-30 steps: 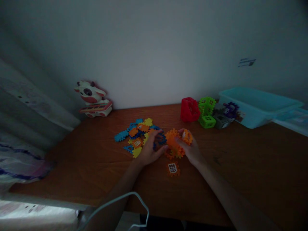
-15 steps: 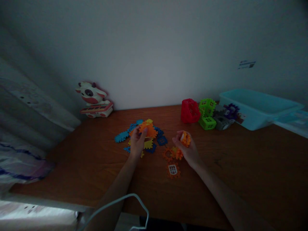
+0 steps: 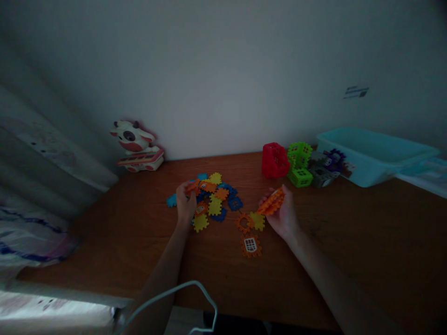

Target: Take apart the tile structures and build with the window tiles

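My left hand (image 3: pixel 186 202) is at the left side of a loose pile, its fingers closed on an orange toothed building tile (image 3: pixel 193 187). To the right, my right hand (image 3: pixel 284 216) grips several orange building tiles (image 3: pixel 272 202), held tilted above the table. Between the hands, the pile has yellow tiles (image 3: pixel 215 205), blue tiles (image 3: pixel 235 203) and orange tiles (image 3: pixel 222 194). Nearer me lie an orange tile with a round opening (image 3: pixel 244 223), a yellow tile (image 3: pixel 257 221) touching it, and an orange tile with a white window grid (image 3: pixel 250 245).
Joined red pieces (image 3: pixel 274 161), green pieces (image 3: pixel 299 165) and grey pieces (image 3: pixel 321 176) stand back right, by a light blue bin (image 3: pixel 377 158). A cow toy with a keyboard (image 3: pixel 136 146) sits back left. A white cable (image 3: pixel 174 289) crosses the front of the wooden table (image 3: pixel 139 242).
My left hand has moved left and lower over the pile, uncovering more yellow and orange tiles. My right hand has turned, so the held orange tiles now show their toothed edges.
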Available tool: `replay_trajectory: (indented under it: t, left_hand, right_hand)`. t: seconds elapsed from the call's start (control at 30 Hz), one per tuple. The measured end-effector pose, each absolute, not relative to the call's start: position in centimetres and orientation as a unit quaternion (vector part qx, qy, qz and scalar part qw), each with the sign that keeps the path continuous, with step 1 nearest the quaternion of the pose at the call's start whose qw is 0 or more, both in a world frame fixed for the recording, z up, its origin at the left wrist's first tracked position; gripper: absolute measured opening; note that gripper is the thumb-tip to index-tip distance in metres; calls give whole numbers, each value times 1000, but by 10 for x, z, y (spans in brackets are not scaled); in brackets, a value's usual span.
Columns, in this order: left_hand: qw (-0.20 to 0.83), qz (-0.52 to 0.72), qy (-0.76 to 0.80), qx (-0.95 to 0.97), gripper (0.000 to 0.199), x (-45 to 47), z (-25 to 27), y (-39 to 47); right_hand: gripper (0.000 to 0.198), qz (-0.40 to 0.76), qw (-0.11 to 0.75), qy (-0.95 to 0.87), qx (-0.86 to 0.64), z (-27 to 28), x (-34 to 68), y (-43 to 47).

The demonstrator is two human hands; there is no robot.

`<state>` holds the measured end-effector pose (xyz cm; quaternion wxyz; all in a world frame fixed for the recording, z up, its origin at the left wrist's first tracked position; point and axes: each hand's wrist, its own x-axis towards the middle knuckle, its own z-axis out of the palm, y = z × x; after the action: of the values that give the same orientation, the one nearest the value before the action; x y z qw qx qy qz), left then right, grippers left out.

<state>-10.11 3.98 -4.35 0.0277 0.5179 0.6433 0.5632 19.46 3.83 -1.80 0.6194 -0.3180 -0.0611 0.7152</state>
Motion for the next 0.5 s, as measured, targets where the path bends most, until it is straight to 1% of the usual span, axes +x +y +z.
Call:
replay_trajectory:
  t: [0.1, 0.2, 0.27, 0.33, 0.4, 0.43, 0.47, 0.5]
  left_hand:
    - [4, 483, 638, 600, 21, -92, -50, 38]
    - [-21, 408, 661, 630, 24, -80, -54, 34]
    - [-55, 383, 665, 639, 27, -73, -52, 31]
    - [-69, 383, 622, 679, 29, -66, -45, 25]
    - [-30, 365, 534, 762, 33, -56, -37, 15]
    - [9, 336, 484, 808, 39, -49, -33, 10]
    - [49, 295, 437, 848, 51, -40, -31, 4]
    - [79, 257, 399, 877, 70, -30, -29, -2]
  right_hand:
    - [27, 705, 634, -51, -313, -18, 196, 40]
    - [24, 700, 647, -65, -296, -19, 197, 41]
    - [24, 700, 646, -74, -296, -20, 197, 40]
    - [25, 696, 644, -94, -305, -21, 196, 40]
    - [25, 679, 649, -126, -318, -22, 196, 39]
    - [26, 669, 654, -141, -325, -23, 196, 39]
    - [28, 658, 659, -152, -333, -24, 197, 39]
    - [29, 647, 663, -159, -341, -25, 197, 40]
